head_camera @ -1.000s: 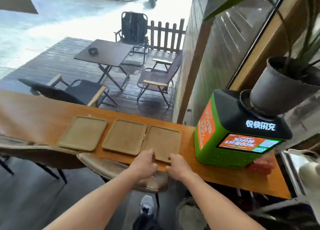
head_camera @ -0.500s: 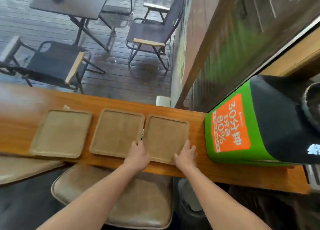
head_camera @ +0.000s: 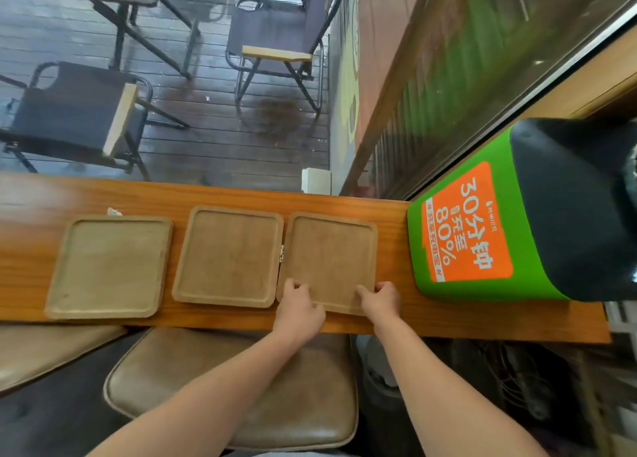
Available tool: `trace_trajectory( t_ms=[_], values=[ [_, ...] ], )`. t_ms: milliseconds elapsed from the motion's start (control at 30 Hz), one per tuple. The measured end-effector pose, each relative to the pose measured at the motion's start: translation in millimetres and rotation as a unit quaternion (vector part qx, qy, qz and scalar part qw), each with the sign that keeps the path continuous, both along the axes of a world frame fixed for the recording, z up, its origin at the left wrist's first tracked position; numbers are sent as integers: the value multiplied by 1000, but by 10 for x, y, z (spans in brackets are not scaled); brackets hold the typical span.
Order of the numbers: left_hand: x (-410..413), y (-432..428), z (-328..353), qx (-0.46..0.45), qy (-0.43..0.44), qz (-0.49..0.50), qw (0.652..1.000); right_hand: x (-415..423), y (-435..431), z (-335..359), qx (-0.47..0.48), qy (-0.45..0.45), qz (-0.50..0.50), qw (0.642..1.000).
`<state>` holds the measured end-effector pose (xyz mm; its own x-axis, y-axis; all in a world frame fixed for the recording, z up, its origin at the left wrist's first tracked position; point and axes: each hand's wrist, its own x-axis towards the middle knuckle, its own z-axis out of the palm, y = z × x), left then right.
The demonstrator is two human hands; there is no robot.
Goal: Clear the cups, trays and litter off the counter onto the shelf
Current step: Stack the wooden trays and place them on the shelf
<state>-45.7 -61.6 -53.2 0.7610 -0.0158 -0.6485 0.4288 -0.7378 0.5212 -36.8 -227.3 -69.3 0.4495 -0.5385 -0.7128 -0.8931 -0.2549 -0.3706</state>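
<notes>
**Both hands taking the rightmost tray off the counter**

Step in hand: pickup of the right tray [head_camera: 331, 260], one of three lying in a row on the wooden counter [head_camera: 389, 222]. Left hand [head_camera: 298, 310] is closed on its near-left corner, right hand [head_camera: 381, 300] on its near-right corner, thumbs over the rim. Tray looks flat on the counter, not lifted yet.

Next move, by my read: raise it level, clear the green charging kiosk [head_camera: 482, 229] just beside it, then carry or stack it toward the shelf; no shelf in view.

Contents: all three empty. Middle tray [head_camera: 227, 255] touches or nearly touches the right one; left tray [head_camera: 110, 267] sits apart. A small white scrap [head_camera: 113, 211], likely litter, lies at the left tray's far edge. No cups visible.
</notes>
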Motion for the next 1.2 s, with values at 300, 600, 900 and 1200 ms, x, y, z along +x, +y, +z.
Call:
trace_trajectory(
  t_ms=[300,600,900,1200],
  values=[
    [-19,118,31,34,-45,42,998,37,-260,140,201,-77,-114,970],
    [271,410,178,-206,132,279,929,-129,-356,392,353,-97,-212,906],
    [335,848,321,-300,151,370,866,149,-25,502,346,-85,-119,927],
    [417,1667,338,-288,141,436,841,438,793,447,359,-16,-68,931]
  ],
)
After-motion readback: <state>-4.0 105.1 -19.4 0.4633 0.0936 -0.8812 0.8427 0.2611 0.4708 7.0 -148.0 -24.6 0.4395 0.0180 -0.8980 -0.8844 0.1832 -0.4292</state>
